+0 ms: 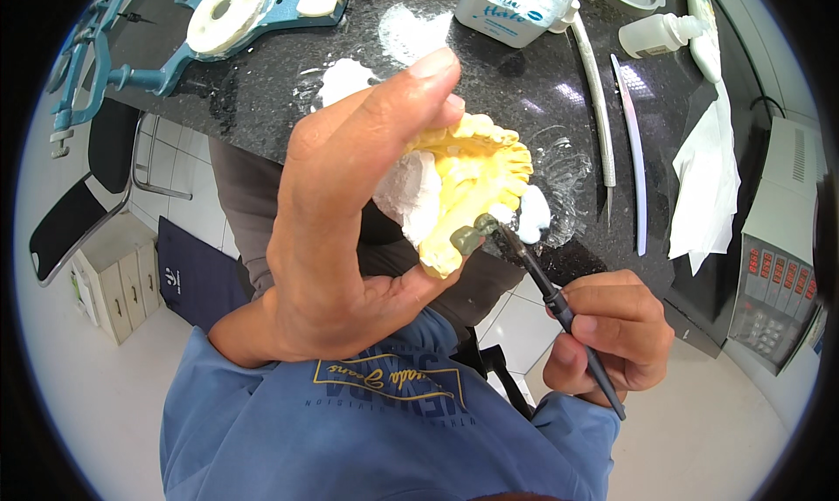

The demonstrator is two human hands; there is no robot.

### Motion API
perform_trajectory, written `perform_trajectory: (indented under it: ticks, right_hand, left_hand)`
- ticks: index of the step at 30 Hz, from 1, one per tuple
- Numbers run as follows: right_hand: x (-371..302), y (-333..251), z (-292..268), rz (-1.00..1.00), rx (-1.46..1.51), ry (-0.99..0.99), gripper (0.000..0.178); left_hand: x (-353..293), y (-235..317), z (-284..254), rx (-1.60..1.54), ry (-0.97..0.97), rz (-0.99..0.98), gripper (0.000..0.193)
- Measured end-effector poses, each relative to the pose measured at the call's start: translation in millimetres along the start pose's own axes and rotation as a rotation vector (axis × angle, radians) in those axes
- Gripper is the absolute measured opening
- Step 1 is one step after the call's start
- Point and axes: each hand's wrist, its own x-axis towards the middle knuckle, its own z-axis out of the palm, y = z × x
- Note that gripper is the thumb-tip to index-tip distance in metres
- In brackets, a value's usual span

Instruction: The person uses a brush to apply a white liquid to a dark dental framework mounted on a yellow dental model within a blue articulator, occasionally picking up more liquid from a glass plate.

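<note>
My left hand (328, 204) grips a yellow dental cast (494, 173) between thumb and fingers, raised in front of the counter's near edge. Its row of teeth faces up and right, and a lump of white plaster (418, 195) shows beside the palm. On the lower end of the cast sit dark green tooth-shaped pieces (469, 238). In a pinch, my right hand (620, 326) holds a slim black-handled brush (555, 300), pointing up and left. The brush's tip meets the green pieces; its exact end is hard to make out.
On the dark speckled counter (288, 95) lie white powder heaps (415, 34), a teal articulator (253, 20), a powder-dusted tub (511, 12) and a small white bottle (655, 35). Two long thin tools (631, 152) lie at right, beside white tissue (708, 178) and a device with red displays (778, 274).
</note>
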Motion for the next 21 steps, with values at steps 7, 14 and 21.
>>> perform_trajectory:
  ticks: [7, 14, 21]
  right_hand:
    - [-1.5, 0.7, -1.4, -0.001, -0.006, -0.008, 0.031]
    - [0.6, -0.7, -2.1, 0.001, -0.021, -0.027, 0.031]
    - [-0.4, 0.4, 0.2, 0.012, 0.005, 0.019, 0.032]
  left_hand:
    - [-0.8, -1.5, -0.3, 0.008, -0.004, 0.017, 0.097]
    - [-0.1, -0.4, -1.6, 0.017, -0.012, 0.015, 0.097]
    - [-0.1, -1.1, -0.8, 0.006, -0.01, 0.01, 0.097]
